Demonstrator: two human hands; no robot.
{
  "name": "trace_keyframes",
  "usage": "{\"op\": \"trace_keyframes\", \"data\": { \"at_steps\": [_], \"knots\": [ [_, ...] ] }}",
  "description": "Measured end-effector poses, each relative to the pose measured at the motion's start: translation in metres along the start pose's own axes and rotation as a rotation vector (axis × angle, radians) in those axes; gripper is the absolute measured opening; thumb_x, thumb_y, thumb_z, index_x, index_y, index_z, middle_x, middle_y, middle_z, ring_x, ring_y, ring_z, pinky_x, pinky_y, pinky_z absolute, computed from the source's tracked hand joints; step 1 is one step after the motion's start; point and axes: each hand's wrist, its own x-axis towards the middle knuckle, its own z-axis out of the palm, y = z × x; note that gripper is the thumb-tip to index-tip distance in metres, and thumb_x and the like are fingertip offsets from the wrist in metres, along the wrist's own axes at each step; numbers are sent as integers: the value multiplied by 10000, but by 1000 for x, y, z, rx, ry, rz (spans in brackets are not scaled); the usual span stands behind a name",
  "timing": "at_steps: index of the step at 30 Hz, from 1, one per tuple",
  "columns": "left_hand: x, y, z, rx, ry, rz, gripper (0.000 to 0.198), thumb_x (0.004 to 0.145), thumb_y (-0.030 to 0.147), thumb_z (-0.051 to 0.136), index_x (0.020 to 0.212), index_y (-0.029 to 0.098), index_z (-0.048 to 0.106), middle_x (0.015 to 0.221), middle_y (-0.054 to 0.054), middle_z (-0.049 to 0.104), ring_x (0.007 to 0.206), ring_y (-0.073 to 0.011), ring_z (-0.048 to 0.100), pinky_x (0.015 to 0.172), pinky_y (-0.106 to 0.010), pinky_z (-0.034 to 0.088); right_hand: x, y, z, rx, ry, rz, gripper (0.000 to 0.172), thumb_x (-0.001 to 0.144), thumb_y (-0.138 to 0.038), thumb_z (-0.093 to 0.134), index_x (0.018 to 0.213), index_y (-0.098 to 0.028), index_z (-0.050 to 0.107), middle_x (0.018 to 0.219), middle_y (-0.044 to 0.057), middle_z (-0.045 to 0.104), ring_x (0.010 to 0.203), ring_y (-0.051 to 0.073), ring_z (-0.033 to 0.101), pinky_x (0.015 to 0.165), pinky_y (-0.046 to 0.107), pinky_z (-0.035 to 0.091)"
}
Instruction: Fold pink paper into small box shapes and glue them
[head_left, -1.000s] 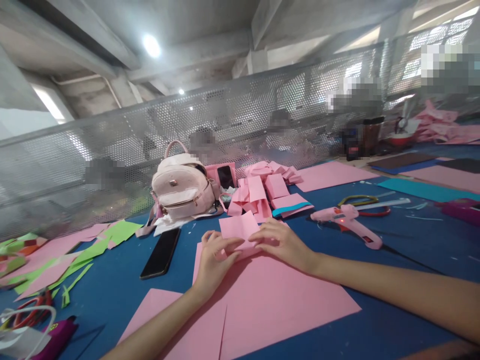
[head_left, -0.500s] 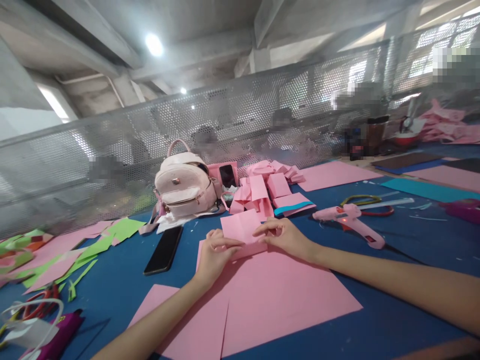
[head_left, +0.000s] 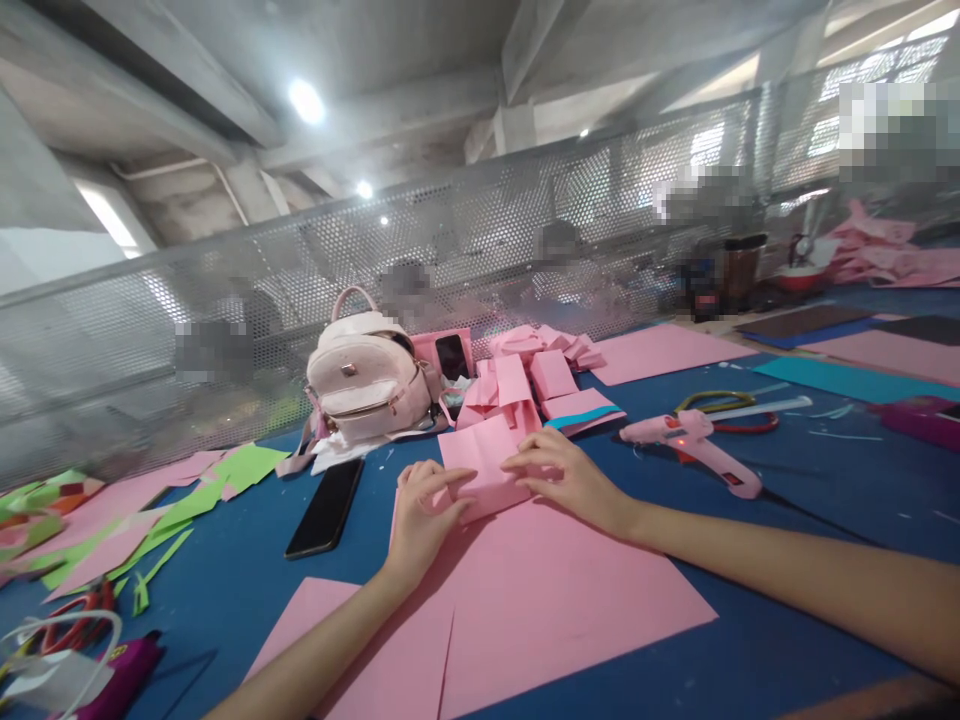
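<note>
A small folded pink paper piece point(head_left: 484, 462) stands on large flat pink sheets point(head_left: 555, 600) at the middle of the blue table. My left hand point(head_left: 424, 510) is at its left edge, thumb and fingertips apart, touching the paper. At its right side, my right hand point(head_left: 574, 480) rests fingertips on the paper, with thumb and fingers spread. Behind it lies a heap of folded pink pieces point(head_left: 514, 385). A pink glue gun point(head_left: 701, 445) with a lit red light lies to the right of my right hand.
A black phone point(head_left: 326, 508) and a pale backpack point(head_left: 367, 370) are left of centre. Green scraps point(head_left: 251, 468), red-handled pliers point(head_left: 82, 612) and a purple case point(head_left: 124, 670) lie far left. Scissors point(head_left: 739, 415) lie behind the glue gun; a teal sheet point(head_left: 855, 382) is farther right.
Both hands have loosened at the folded paper. The thumb and fingers of each are now wider apart, and my left hand has drawn slightly left. The view has shifted a little.
</note>
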Motion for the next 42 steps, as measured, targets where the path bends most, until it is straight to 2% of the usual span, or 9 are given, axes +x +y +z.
{"op": "trace_keyframes", "data": {
  "at_steps": [4, 7, 11, 17, 21, 31, 34, 37, 42],
  "knots": [
    [0, -1, -3, -36, -10, 8, 183, 847, 235, 744, 1018, 281, 791, 853, -15, 659, 859, -218, 576, 814, -336, 432, 1, 0, -2, 21, 19, 29, 88, 884, -189, 666, 938, -231, 721, 986, 42, 664, 916, 207, 608, 814, 322, 499],
    [-1, 0, -4, -29, -7, 9, 137, 844, 222, 746, 956, 281, 800, 843, -16, 700, 848, -222, 564, 829, -346, 420, 2, 1, -1, 33, 35, 59, 59, 877, -168, 656, 909, -215, 668, 934, 26, 673, 829, 185, 611, 747, 293, 501],
    [-1, 2, -4, -38, -35, 14, 103, 854, 196, 738, 864, 277, 801, 857, -8, 775, 808, -216, 590, 880, -370, 404, 2, 2, 0, 43, 20, 73, 111, 888, -182, 644, 986, -220, 678, 1014, 37, 693, 879, 190, 633, 756, 285, 512],
    [-3, 0, -2, -104, -76, 11, 162, 860, 198, 734, 996, 261, 796, 896, -29, 782, 753, -199, 595, 727, -303, 461, 0, 1, 1, 20, -6, 58, 125, 887, -215, 655, 998, -219, 711, 1010, 49, 686, 911, 207, 629, 811, 319, 514],
    [-3, 0, -1, -137, -88, 21, 180, 854, 200, 743, 1018, 251, 794, 844, -29, 750, 758, -190, 606, 746, -291, 482, 0, -3, 0, -5, -47, 42, 189, 867, -243, 698, 1051, -247, 742, 1045, 59, 674, 1007, 236, 610, 895, 355, 500],
    [-1, 0, 1, -139, -48, -23, 180, 853, 169, 704, 984, 234, 807, 846, -29, 654, 753, -163, 618, 680, -262, 496, 0, 0, 0, -25, -46, 91, 217, 898, -290, 680, 1089, -272, 782, 922, 51, 598, 891, 219, 605, 773, 328, 522],
    [-1, -1, 0, -114, -35, -15, 185, 853, 169, 709, 971, 266, 814, 907, -28, 608, 801, -166, 606, 727, -279, 508, 0, 2, 1, -23, -50, 101, 226, 910, -278, 656, 1100, -272, 779, 910, 43, 574, 859, 207, 607, 738, 315, 525],
    [-1, -3, 0, -72, -16, -2, 198, 839, 166, 733, 955, 302, 819, 1002, -36, 586, 932, -198, 599, 862, -338, 510, 0, 4, 2, -31, -50, 102, 229, 910, -263, 649, 1098, -271, 779, 907, 39, 568, 855, 206, 605, 732, 314, 523],
    [-2, -4, -1, -1, 7, 14, 268, 838, 125, 732, 965, 346, 815, 1289, -47, 580, 1132, -263, 556, 1007, -460, 459, -1, 6, 1, -60, -48, 83, 245, 929, -288, 635, 1128, -268, 775, 912, 45, 571, 839, 203, 589, 739, 319, 528]
  ]
}}
